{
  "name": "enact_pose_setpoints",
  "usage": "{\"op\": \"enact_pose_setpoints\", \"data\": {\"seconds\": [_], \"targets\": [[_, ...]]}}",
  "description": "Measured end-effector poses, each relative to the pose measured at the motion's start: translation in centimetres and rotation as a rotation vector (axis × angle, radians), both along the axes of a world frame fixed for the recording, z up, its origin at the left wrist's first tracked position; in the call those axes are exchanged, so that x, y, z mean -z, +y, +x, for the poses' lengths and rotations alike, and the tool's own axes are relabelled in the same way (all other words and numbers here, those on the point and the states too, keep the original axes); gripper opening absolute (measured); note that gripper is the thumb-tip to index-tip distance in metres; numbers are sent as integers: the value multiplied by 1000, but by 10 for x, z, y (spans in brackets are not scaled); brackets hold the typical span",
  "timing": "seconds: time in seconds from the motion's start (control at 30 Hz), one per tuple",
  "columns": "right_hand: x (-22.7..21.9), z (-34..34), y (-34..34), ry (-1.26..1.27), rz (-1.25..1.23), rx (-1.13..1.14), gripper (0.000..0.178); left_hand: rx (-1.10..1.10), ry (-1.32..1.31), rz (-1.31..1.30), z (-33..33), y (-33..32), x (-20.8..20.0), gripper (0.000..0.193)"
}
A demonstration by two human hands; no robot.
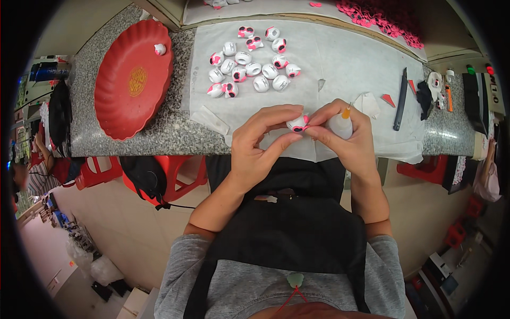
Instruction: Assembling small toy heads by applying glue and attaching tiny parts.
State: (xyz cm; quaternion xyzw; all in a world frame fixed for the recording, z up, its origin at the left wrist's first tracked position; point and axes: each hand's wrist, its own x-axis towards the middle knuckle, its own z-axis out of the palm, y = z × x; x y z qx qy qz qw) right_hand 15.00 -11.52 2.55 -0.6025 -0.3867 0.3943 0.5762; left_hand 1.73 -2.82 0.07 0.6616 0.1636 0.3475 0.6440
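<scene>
Between thumb and fingers, my left hand (254,149) grips a small white figurine head (295,124) with pink and black parts. My right hand (355,146) is closed around a translucent squeeze bottle (340,127) with an orange nozzle tipped by a thin needle, pointing up. The right thumb and index fingertip also touch the pink edge of the figurine head. Whatever tiny piece may lie between those fingertips is too small to tell. Beyond my hands, several similar white figurine heads (243,58) stand on white paper (329,58), some with pink and black pieces, some plain.
At the left a red scalloped tray (119,101) holds one white piece (160,49). To the right lie a dark cutter-like tool (400,101), red scraps (388,100) and crumpled tissue (367,105). A pile of pink pieces (382,21) covers the back shelf. A red stool (170,181) stands below.
</scene>
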Motion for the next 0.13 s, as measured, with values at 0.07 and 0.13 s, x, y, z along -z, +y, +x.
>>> {"op": "enact_pose_setpoints", "data": {"seconds": [0.07,0.13], "targets": [[2,-6,-1,2,16,40,14,27,-18,-95,-2,0,1,28],[7,-9,-2,-31,48,87,17,84,-51,-252,-4,1,1,28]]}}
